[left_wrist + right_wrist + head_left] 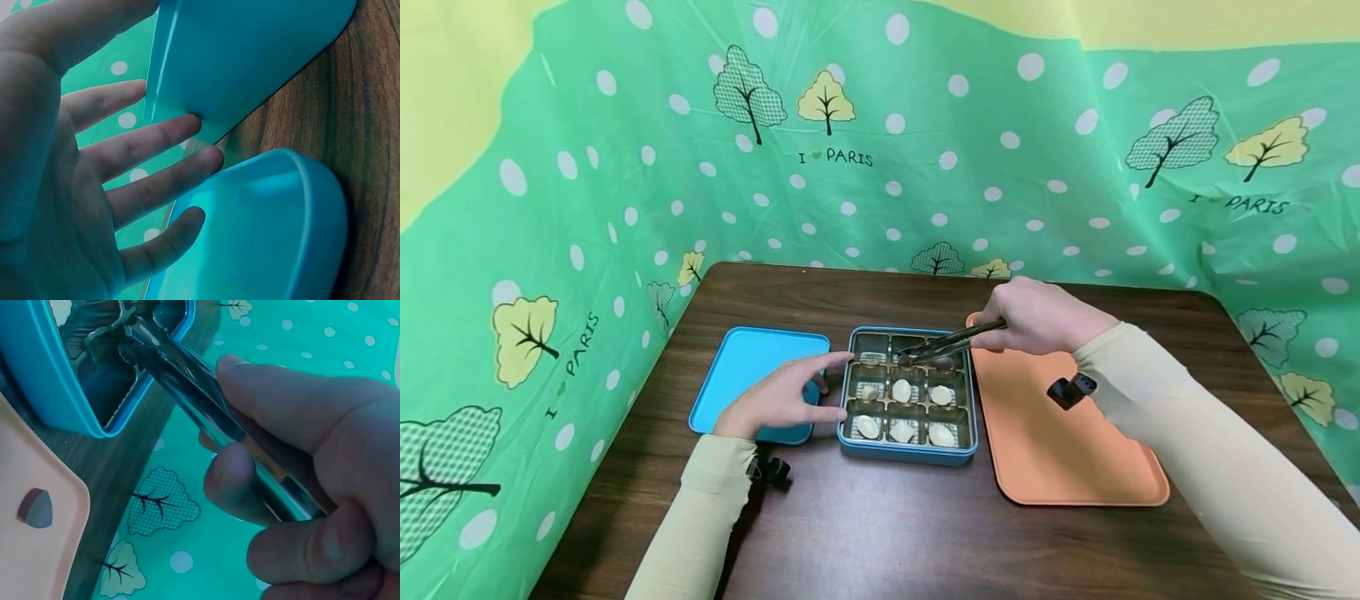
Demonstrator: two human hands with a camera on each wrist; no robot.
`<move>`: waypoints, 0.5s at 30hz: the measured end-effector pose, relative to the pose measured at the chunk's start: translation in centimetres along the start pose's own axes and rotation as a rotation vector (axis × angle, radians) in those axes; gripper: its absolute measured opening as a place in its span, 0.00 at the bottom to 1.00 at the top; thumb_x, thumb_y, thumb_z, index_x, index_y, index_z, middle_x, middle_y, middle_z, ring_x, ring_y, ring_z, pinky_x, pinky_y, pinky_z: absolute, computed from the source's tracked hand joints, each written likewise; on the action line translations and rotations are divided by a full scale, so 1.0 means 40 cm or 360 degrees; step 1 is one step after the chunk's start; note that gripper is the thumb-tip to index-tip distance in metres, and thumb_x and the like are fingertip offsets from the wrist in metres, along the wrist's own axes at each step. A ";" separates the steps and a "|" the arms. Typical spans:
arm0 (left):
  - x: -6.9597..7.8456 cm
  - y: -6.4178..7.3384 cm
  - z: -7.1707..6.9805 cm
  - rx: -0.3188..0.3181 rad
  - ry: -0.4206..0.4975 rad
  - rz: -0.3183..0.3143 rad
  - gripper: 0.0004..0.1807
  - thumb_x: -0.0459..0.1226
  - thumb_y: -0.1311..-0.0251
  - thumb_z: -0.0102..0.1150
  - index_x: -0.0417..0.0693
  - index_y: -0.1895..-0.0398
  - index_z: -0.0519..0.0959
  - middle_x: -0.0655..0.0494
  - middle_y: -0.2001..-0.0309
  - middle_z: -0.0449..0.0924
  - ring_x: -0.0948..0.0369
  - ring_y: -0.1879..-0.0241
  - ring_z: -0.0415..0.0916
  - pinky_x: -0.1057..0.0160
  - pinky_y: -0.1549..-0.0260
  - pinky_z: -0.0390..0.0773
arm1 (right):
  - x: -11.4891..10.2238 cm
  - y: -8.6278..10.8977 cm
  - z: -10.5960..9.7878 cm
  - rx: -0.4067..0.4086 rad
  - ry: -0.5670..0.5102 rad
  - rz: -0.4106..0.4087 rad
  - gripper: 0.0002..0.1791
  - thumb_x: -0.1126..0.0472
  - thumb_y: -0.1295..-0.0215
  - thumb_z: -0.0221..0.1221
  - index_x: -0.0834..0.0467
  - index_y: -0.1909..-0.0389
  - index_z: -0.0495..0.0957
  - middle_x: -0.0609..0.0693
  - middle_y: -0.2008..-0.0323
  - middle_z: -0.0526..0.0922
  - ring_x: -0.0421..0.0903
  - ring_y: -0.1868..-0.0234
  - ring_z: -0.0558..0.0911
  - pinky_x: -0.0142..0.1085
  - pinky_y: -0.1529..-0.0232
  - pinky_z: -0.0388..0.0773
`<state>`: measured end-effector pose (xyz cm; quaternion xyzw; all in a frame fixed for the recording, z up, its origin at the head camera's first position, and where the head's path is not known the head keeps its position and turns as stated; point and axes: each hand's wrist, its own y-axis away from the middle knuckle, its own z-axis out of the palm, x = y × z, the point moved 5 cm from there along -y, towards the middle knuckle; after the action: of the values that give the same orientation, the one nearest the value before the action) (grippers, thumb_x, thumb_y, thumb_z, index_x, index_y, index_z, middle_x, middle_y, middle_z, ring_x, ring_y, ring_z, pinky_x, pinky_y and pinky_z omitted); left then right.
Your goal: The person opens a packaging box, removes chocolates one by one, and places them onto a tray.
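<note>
Right hand [1037, 317] gripping tongs [958, 337] over a divided box [910, 456].
Left hand [777, 396], fingers extended, touches the box's side, probably steadying it while the tongs reach in.

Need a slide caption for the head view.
Right grip holds tongs at a divided blue box with pale pieces inside, left grip at its side.

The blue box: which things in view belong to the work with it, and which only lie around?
In the work, it seems:
tongs in the right hand
blue box, left hand at its edge
pale pieces in its compartments
perhaps orange tray with brown piece

Probably not in use:
blue lid beside the box
patterned cloth behind
</note>
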<state>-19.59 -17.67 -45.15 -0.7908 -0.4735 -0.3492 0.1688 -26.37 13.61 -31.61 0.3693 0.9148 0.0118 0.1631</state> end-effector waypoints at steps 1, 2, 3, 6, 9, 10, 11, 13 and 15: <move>0.000 0.000 0.000 0.0001 0.0001 0.0002 0.48 0.50 0.40 0.77 0.57 0.19 0.65 0.57 0.28 0.73 0.55 0.50 0.80 0.51 0.53 0.78 | 0.002 0.002 0.001 0.0002 0.0002 0.0012 0.13 0.51 0.31 0.70 0.42 0.77 0.87 0.45 0.61 0.91 0.37 0.86 0.69 0.35 0.81 0.66; 0.001 0.000 0.000 0.0001 0.0001 0.0004 0.48 0.50 0.40 0.77 0.57 0.18 0.65 0.57 0.28 0.73 0.55 0.50 0.80 0.51 0.53 0.78 | 0.003 0.004 0.002 0.0005 0.0001 0.0022 0.11 0.51 0.31 0.70 0.43 0.76 0.88 0.43 0.67 0.90 0.37 0.86 0.69 0.35 0.81 0.65; 0.001 0.000 0.000 0.0001 0.0001 0.0004 0.48 0.50 0.40 0.77 0.57 0.18 0.65 0.57 0.28 0.73 0.55 0.50 0.80 0.50 0.53 0.78 | 0.005 0.007 0.003 0.0009 -0.0006 0.0026 0.10 0.51 0.31 0.70 0.43 0.74 0.89 0.41 0.72 0.88 0.37 0.85 0.69 0.35 0.81 0.66; -0.001 0.000 0.001 0.0002 -0.0008 0.0002 0.48 0.50 0.40 0.77 0.57 0.18 0.64 0.57 0.28 0.72 0.55 0.50 0.79 0.50 0.52 0.77 | 0.012 0.016 0.007 0.0021 -0.0005 0.0042 0.08 0.51 0.31 0.70 0.44 0.71 0.89 0.37 0.83 0.76 0.37 0.84 0.67 0.34 0.80 0.64; -0.003 0.000 0.003 0.0002 -0.0006 -0.0002 0.48 0.51 0.40 0.76 0.58 0.18 0.64 0.58 0.28 0.72 0.56 0.50 0.79 0.50 0.51 0.77 | 0.015 0.024 0.010 0.0065 -0.0004 0.0015 0.07 0.51 0.32 0.71 0.46 0.69 0.90 0.35 0.82 0.77 0.36 0.82 0.68 0.34 0.78 0.65; -0.003 0.000 0.003 0.0002 -0.0005 -0.0003 0.48 0.51 0.40 0.76 0.58 0.18 0.64 0.58 0.28 0.72 0.56 0.50 0.79 0.50 0.51 0.77 | 0.016 0.027 0.010 0.0085 0.0001 0.0002 0.06 0.51 0.32 0.71 0.46 0.68 0.91 0.36 0.79 0.81 0.35 0.81 0.69 0.34 0.77 0.66; -0.003 0.000 0.003 0.0002 -0.0001 -0.0005 0.48 0.51 0.40 0.76 0.58 0.18 0.64 0.58 0.28 0.72 0.56 0.50 0.79 0.50 0.51 0.77 | 0.017 0.030 0.011 0.0105 0.0004 -0.0012 0.06 0.51 0.33 0.72 0.47 0.68 0.91 0.37 0.77 0.83 0.35 0.81 0.69 0.34 0.77 0.66; -0.003 0.000 0.004 0.0001 0.0008 -0.0009 0.48 0.51 0.40 0.76 0.58 0.18 0.64 0.58 0.28 0.72 0.56 0.50 0.79 0.50 0.51 0.77 | 0.019 0.035 0.013 0.0143 0.0006 -0.0044 0.05 0.51 0.33 0.72 0.47 0.64 0.92 0.39 0.70 0.89 0.35 0.79 0.72 0.35 0.75 0.69; -0.004 0.000 0.003 0.0002 0.0008 -0.0015 0.48 0.51 0.40 0.77 0.58 0.18 0.64 0.58 0.28 0.72 0.57 0.50 0.79 0.50 0.51 0.77 | 0.022 0.041 0.015 0.0171 0.0004 -0.0073 0.05 0.51 0.33 0.72 0.47 0.62 0.93 0.41 0.64 0.91 0.34 0.77 0.73 0.35 0.75 0.69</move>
<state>-19.59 -17.68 -45.35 -0.7876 -0.4770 -0.3516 0.1688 -25.66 15.35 -32.22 0.3566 0.9225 -0.0408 0.1422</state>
